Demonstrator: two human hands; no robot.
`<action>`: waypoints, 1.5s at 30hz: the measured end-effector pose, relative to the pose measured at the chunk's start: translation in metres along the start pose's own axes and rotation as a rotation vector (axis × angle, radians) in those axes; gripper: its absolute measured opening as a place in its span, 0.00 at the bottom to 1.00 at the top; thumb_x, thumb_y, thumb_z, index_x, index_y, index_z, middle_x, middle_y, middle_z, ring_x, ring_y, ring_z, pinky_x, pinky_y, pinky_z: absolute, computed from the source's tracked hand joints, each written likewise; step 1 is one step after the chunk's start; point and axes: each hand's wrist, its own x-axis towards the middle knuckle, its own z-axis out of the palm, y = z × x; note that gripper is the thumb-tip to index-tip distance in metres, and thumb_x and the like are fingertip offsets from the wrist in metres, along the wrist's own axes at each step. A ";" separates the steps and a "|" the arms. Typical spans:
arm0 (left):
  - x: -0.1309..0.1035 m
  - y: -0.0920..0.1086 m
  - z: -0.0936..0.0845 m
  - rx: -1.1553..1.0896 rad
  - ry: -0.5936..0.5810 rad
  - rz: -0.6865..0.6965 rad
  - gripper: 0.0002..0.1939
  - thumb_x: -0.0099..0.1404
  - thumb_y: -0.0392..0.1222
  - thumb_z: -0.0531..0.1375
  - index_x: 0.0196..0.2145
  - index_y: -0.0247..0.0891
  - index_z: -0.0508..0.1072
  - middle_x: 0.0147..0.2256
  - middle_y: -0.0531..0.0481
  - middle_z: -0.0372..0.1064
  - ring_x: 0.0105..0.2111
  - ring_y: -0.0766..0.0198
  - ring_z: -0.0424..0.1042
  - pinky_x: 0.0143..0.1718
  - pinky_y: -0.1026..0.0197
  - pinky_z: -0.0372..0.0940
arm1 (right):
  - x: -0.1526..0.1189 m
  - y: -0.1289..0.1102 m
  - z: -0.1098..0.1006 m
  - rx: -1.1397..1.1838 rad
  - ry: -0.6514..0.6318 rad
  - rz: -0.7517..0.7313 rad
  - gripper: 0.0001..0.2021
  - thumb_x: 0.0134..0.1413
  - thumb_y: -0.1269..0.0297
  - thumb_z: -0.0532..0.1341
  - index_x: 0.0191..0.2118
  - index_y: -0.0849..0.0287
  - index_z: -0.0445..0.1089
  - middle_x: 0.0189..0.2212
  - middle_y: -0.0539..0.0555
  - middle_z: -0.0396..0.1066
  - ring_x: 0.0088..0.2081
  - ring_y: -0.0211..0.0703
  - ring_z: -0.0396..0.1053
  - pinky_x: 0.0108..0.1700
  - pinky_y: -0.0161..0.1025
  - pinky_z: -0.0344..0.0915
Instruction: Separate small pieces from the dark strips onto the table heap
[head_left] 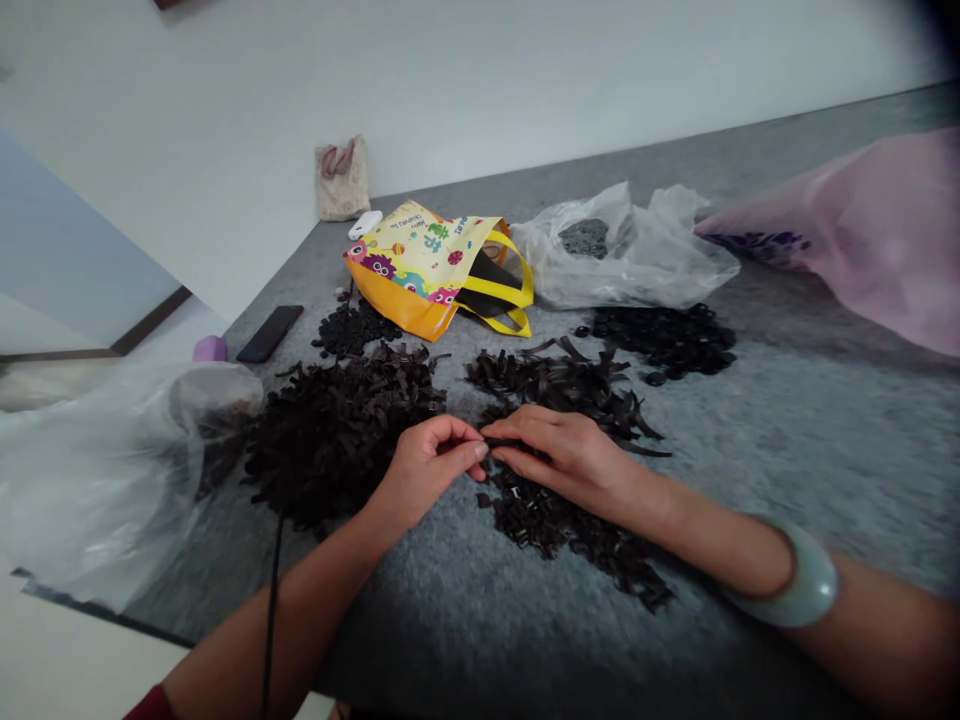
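My left hand (435, 462) and my right hand (559, 450) meet at the fingertips above the grey table (810, 440). Both are closed in a pinch around a small black piece, mostly hidden by the fingers. Left of my left hand lies a large heap of black strips (337, 430). Behind my right hand is a looser pile of black strips (555, 375). Small black pieces (532, 515) are spread beneath and in front of my right hand. A pale green bangle (814, 580) circles my right wrist.
Farther back are a yellow bag (420, 255), a clear plastic bag (630, 260), black round pieces (667, 340) and black discs (352, 325). A phone (270, 333) and plastic sheeting (97, 460) lie left, a pink bag (877, 230) right. A dark cord (271, 620) crosses my left forearm.
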 end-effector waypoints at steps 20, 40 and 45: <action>-0.006 -0.003 0.000 -0.411 -0.097 -0.012 0.07 0.56 0.36 0.67 0.26 0.35 0.71 0.27 0.53 0.77 0.25 0.67 0.76 0.32 0.64 0.68 | 0.006 -0.008 0.002 0.155 0.187 -0.046 0.07 0.57 0.73 0.65 0.42 0.59 0.75 0.33 0.52 0.75 0.35 0.37 0.73 0.35 0.32 0.70; -0.003 -0.007 0.000 -0.392 -0.128 -0.014 0.09 0.57 0.40 0.69 0.34 0.34 0.76 0.29 0.52 0.75 0.27 0.66 0.76 0.35 0.62 0.68 | 0.006 -0.011 0.002 0.210 0.223 0.081 0.05 0.59 0.70 0.66 0.41 0.58 0.77 0.31 0.50 0.72 0.29 0.33 0.68 0.30 0.29 0.66; -0.003 -0.007 -0.001 -0.354 -0.143 -0.015 0.08 0.58 0.42 0.67 0.33 0.34 0.76 0.26 0.53 0.71 0.25 0.68 0.71 0.32 0.62 0.65 | 0.006 -0.013 0.001 0.189 0.220 0.050 0.06 0.58 0.71 0.66 0.41 0.58 0.76 0.32 0.50 0.73 0.29 0.33 0.68 0.30 0.30 0.67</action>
